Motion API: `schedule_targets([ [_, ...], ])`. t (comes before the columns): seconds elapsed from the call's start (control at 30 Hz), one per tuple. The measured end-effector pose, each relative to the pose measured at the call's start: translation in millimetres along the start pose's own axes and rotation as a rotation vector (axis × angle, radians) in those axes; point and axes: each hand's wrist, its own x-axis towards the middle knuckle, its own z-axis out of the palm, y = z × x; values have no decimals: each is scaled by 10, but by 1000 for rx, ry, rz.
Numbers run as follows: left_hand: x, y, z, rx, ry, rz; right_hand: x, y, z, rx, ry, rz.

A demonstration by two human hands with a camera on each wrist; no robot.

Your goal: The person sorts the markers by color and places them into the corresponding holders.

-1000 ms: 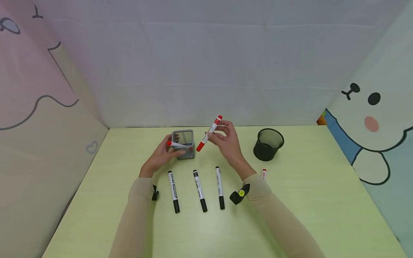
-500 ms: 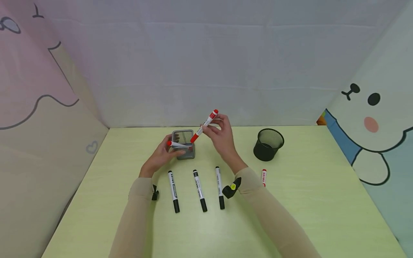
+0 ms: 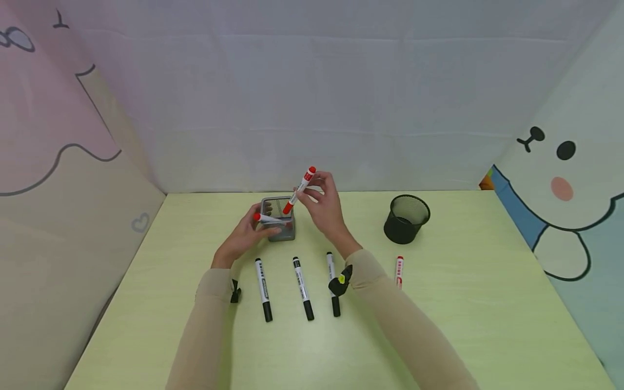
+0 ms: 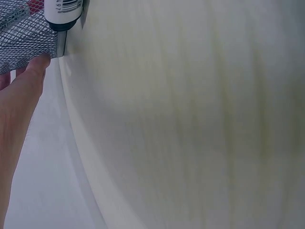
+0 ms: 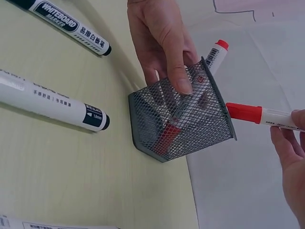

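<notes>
My left hand (image 3: 241, 235) grips a grey square mesh pen holder (image 3: 288, 234), thumb on the near side and fingers round the left. One red-capped whiteboard marker (image 5: 215, 56) leans inside it, its end sticking out over the rim. Between thumb and fingertips, my right hand (image 3: 325, 211) pinches a second red marker (image 3: 302, 187), tilted, red cap down. In the right wrist view that red cap (image 5: 245, 112) is at the holder's mouth; how far inside it is, I cannot tell. The left wrist view catches only part of the holder's mesh (image 4: 28, 47).
Three black-capped whiteboard markers, left (image 3: 263, 290), middle (image 3: 303, 290) and right (image 3: 336, 307), lie in a row nearer me. A third red marker (image 3: 399, 271) lies partly behind my right sleeve. Farther right stands a round black mesh pen cup (image 3: 401, 230).
My right hand has carried the red marker leftward, rising at first, from beside the square holder to over its opening. My left hand and the holder have stayed put.
</notes>
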Motion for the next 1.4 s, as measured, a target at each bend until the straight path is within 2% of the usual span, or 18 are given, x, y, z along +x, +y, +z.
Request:
schedule_targets([
  [0.2,-6,16,12,-12,-1,5,-17,35,70,-147,-46,-16],
  [0.47,-18,23,14,-9,-1,3,-17,109,148,-232,-120,-53],
  [0.73,-8,8,6,-7,1,5,-2,185,204,-361,-194,-87],
  [1.0,-1,-14,-6,-7,-16,27,11,203,230,-653,-358,-239],
  [1.2,2,-23,-21,11,-22,40,10,186,266,-809,-476,-370],
  [1.3,-1,-25,-23,14,-20,32,14,177,287,-855,-521,-393],
  [1.4,-6,-23,-19,6,-26,38,24,169,302,-886,-557,-378],
])
